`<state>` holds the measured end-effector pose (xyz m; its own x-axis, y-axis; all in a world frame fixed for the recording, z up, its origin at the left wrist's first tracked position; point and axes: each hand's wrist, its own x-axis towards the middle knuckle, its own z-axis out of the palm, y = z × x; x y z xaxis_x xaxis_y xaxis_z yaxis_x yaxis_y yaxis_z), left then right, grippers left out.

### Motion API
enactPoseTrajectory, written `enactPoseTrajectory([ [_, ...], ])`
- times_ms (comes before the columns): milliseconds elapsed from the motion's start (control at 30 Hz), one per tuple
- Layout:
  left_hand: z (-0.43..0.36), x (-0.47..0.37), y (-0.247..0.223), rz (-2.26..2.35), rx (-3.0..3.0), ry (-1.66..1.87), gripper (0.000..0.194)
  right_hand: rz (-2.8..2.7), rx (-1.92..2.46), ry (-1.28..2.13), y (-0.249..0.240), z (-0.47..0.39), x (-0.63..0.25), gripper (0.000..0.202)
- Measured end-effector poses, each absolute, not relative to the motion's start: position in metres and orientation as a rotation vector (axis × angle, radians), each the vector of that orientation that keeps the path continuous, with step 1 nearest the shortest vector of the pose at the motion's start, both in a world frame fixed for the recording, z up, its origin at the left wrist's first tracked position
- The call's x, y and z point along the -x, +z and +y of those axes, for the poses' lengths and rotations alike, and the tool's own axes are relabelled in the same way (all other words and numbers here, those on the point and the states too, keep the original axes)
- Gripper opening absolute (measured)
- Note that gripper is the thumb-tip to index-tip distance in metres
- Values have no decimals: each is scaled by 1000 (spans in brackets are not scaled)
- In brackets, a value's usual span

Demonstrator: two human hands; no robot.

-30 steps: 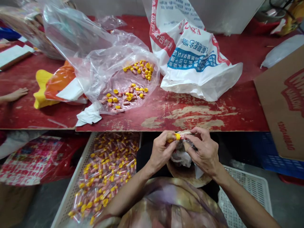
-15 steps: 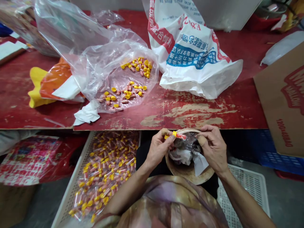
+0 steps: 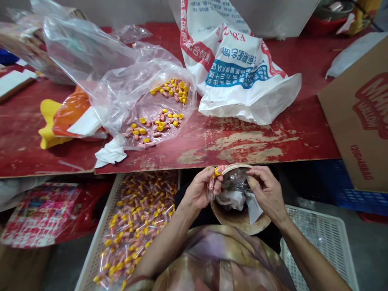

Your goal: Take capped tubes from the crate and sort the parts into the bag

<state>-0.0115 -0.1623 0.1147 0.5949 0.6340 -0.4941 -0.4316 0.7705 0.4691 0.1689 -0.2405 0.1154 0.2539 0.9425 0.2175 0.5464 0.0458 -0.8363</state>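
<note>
Pinched in the fingers of my left hand [image 3: 198, 190] are small yellow-capped candy tubes [image 3: 218, 169] with pink-and-red contents; one hangs down over the fingers. My right hand [image 3: 268, 192] has thumb and fingertips pressed together above the right rim of a round tub [image 3: 257, 228]. Crumpled clear plastic [image 3: 238, 180] reaches close to those fingertips; whether they grip it I cannot tell. White crumpled paper [image 3: 232, 200] lies inside the tub, which sits at my lap. A white crate [image 3: 81, 264] on my left is filled with many yellow-capped tubes [image 3: 136, 226].
On the red table [image 3: 157, 161] a clear plastic bag [image 3: 118, 81] holds more yellow-capped pieces. A white printed sack [image 3: 245, 97], a crumpled tissue [image 3: 110, 152] and an orange packet [image 3: 71, 115] lie there too. A carton [image 3: 360, 133] stands right, above a blue crate [image 3: 342, 180]; a white basket [image 3: 327, 230] is below.
My left hand has turned, so the tubes now point differently and one hangs below the fingers. My right hand stays pinched over the tub. The view has shifted slightly.
</note>
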Motion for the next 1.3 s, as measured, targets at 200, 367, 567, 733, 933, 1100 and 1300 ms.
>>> enactPoseTrajectory([
  [200,-168,11,115,785,-496,713,28,-1365,1640,486,118,-243,-180,14],
  [367,-178,7,116,803,-746,740,23,-1225,1687,435,119,-249,-199,14],
  [567,-184,0,120,836,-908,710,20,-1317,1592,591,120,-256,-193,12],
  [733,-187,-5,123,851,-1126,662,16,-1499,1464,646,124,-252,-181,18],
  [933,-190,-13,114,877,-1350,621,12,-1774,1430,702,123,-247,-183,16],
  [1100,-195,-22,104,887,-1374,613,21,-1829,1460,674,121,-252,-189,14],
  [1300,-196,-23,107,859,-1279,608,23,-1947,1543,455,118,-265,-206,18],
])
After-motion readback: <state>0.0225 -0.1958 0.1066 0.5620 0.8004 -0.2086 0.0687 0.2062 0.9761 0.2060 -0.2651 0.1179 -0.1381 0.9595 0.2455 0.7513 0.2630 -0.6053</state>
